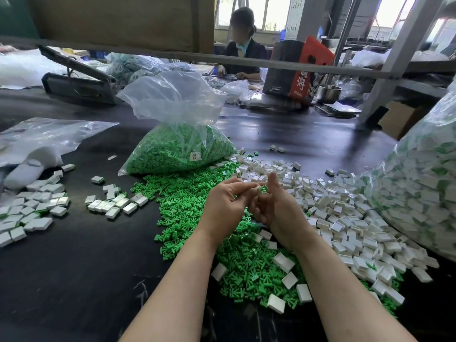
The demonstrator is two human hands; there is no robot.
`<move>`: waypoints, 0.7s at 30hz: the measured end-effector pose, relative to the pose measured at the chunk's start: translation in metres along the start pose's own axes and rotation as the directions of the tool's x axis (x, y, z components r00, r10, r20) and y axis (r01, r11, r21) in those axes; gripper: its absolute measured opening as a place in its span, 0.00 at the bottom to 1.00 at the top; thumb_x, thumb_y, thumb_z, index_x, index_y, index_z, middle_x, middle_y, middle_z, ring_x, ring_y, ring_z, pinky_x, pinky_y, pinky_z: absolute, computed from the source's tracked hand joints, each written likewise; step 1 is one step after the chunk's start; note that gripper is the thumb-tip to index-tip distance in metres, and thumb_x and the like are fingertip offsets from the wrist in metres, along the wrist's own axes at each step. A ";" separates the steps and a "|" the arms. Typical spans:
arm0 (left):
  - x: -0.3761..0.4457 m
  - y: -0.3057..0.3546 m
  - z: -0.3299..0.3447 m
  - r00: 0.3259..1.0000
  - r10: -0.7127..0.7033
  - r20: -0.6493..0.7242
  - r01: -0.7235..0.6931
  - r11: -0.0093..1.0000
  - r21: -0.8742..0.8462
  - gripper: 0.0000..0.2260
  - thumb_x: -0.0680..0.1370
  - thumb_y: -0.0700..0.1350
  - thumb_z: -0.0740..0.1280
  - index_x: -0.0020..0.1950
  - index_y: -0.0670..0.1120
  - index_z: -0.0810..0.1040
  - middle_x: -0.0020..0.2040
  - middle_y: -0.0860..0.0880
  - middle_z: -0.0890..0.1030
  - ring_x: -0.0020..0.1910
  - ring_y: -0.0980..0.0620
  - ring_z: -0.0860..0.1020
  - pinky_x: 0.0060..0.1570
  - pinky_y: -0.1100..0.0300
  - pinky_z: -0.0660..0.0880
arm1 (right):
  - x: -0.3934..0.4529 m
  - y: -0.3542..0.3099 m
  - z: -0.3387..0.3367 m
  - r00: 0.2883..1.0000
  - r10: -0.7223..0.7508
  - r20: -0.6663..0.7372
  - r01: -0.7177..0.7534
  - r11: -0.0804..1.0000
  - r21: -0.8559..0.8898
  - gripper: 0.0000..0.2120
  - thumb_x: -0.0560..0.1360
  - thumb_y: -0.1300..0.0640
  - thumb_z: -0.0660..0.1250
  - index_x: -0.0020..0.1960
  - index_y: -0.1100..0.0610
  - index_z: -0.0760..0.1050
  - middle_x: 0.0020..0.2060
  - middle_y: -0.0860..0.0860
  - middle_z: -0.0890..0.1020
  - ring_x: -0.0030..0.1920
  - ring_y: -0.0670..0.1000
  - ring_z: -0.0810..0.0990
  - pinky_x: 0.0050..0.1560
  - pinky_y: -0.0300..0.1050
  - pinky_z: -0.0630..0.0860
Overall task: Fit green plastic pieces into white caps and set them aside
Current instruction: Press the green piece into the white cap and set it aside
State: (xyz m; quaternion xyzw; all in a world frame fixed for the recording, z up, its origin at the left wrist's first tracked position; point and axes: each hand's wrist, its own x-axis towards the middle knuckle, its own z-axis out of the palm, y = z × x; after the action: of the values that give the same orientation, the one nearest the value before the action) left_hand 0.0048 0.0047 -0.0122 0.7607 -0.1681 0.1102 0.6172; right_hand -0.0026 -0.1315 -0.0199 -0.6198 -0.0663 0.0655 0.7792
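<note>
Head view: left hand point(223, 204) and right hand point(276, 206) pinch a green piece point(264, 189) against a cap point(256, 191); misalignment risks jamming or dropping it

Green piece point(264, 189) against white cap point(259, 190)

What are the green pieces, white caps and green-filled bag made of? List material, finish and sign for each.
Green pieces: likely moulded plastic, matte, uniform colour.
White caps: likely plastic, semi-gloss; faces catch light.
Bag: thin clear plastic film, glossy, crinkled, see-through.
</note>
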 end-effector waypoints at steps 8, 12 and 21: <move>-0.001 0.007 -0.001 0.994 -0.105 0.000 0.102 0.969 -0.227 0.05 0.76 0.38 0.70 0.47 0.47 0.83 0.45 0.48 0.72 0.39 0.61 0.76 0.40 0.68 0.78 | 0.001 0.001 -0.003 0.985 0.094 0.148 -0.097 0.995 0.019 0.33 0.76 0.30 0.50 0.49 0.56 0.81 0.35 0.54 0.80 0.33 0.48 0.74 0.32 0.38 0.66; 0.000 0.009 -0.001 0.996 -0.094 0.007 0.094 0.980 -0.177 0.06 0.76 0.37 0.70 0.48 0.48 0.83 0.44 0.49 0.73 0.42 0.59 0.77 0.45 0.69 0.75 | 0.000 0.000 -0.002 0.981 0.073 0.178 -0.087 0.994 0.069 0.29 0.75 0.32 0.54 0.45 0.54 0.82 0.33 0.53 0.78 0.31 0.48 0.73 0.28 0.37 0.66; -0.001 0.013 -0.003 0.995 -0.068 0.067 0.074 0.992 -0.102 0.06 0.76 0.37 0.70 0.51 0.44 0.84 0.44 0.48 0.73 0.44 0.60 0.75 0.54 0.68 0.74 | 0.000 0.001 -0.003 0.990 0.068 0.126 -0.077 0.995 0.063 0.26 0.76 0.33 0.57 0.41 0.53 0.81 0.29 0.50 0.75 0.29 0.46 0.71 0.27 0.36 0.64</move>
State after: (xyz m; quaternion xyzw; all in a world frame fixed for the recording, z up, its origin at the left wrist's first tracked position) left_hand -0.0014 0.0055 -0.0007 0.7359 -0.1658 0.0552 0.6541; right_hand -0.0023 -0.1338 -0.0219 -0.5899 -0.0895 0.1342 0.7912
